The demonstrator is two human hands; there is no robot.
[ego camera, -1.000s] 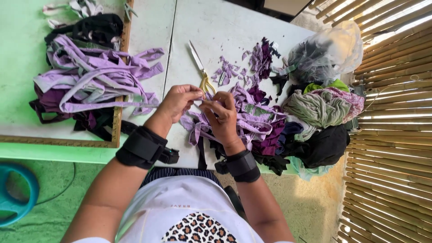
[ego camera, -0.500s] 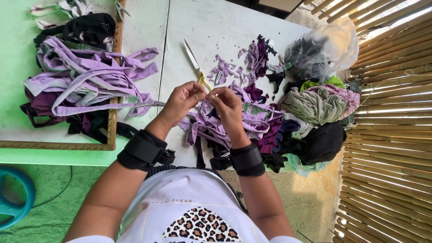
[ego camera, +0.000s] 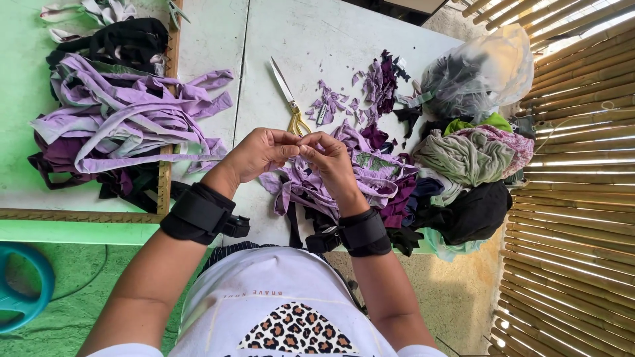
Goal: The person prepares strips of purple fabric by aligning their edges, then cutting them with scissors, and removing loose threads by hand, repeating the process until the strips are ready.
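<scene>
Both hands now meet just in front of the person's chest, over the near edge of the white folding surface [ego camera: 317, 39]. Half a second back they stood slightly higher and a little apart, a thin strip stretched between the fingertips; now the left hand [ego camera: 254, 155] and the right hand [ego camera: 331, 162] have dropped nearer to the body and their fingertips touch. The grip of each hand is closed in a pinch on the same narrow lilac cloth strip [ego camera: 198, 158], whose free length trails leftward from the left hand toward the heap of long lilac and purple fabric strips [ego camera: 126, 116] lying across the wooden-framed green board [ego camera: 165, 178]. The pinch point itself is too small to show whether a knot sits there.

Closing the gap reads as the two ends of cloth being brought together and worked between the fingers.

The gold-handled scissors [ego camera: 291, 99] lie untouched beyond the hands, blades shut, beside small purple fabric snippets [ego camera: 370, 86]. Under the right wrist sits a tangled pile of purple and dark cloth scraps [ego camera: 370, 185].
</scene>
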